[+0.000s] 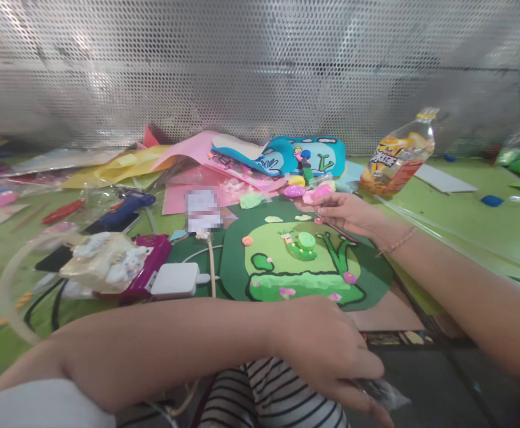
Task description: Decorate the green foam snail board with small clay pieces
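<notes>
Head view: low in the frame, the left hand (326, 351) curls over a clear plastic packet (382, 392), probably keeping it handy. Right of centre, the right hand (346, 213) pinches a thin stick (337, 230) over the green clay picture (295, 267), near pink clay lumps (317, 194).

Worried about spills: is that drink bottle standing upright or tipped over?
Tipped: the drink bottle leans slanted, its capped neck pointing up and right.

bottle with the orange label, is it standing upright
No, the bottle lies on its side on the green table.
</notes>
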Demonstrator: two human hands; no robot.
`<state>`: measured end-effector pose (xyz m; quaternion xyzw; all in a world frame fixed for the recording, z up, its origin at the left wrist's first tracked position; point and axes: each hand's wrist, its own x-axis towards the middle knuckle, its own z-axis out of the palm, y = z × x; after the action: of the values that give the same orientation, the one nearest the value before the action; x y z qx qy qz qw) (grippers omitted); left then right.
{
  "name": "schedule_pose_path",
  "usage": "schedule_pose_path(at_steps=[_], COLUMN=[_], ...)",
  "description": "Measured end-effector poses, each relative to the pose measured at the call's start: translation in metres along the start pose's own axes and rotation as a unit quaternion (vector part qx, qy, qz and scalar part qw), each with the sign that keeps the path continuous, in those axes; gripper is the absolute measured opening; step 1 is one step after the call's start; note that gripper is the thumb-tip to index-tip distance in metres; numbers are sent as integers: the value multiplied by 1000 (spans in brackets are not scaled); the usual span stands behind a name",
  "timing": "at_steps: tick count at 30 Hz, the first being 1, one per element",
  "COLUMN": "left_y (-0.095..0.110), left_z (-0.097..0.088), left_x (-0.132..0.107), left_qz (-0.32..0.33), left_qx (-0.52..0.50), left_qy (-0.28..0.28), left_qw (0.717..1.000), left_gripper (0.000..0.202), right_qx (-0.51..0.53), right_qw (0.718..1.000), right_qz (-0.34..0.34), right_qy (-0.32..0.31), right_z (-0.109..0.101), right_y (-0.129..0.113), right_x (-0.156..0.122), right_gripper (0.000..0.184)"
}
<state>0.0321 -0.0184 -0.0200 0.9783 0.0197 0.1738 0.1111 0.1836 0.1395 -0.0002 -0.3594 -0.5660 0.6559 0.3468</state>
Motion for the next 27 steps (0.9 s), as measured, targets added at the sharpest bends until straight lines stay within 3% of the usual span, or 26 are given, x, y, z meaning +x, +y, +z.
schedule_pose_path(at_steps=[10,17,27], left_y=[0,1,2], left_z=[0,-3,-4], left_x=[0,1,2], left_qz=[6,-3,-7], left_qx=[2,0,-1], left_qy=[1,-27,-39], left_qw=[1000,1000,999], left_gripper=[39,39,39], right_qx=[1,9,2], right_qw=[1000,1000,1000], right_qz=[28,-3,-2], right_qy=[5,13,27], right_z=[-2,0,-2], right_y=[0,0,0], right_x=[1,1,1], right_gripper=[27,21,30])
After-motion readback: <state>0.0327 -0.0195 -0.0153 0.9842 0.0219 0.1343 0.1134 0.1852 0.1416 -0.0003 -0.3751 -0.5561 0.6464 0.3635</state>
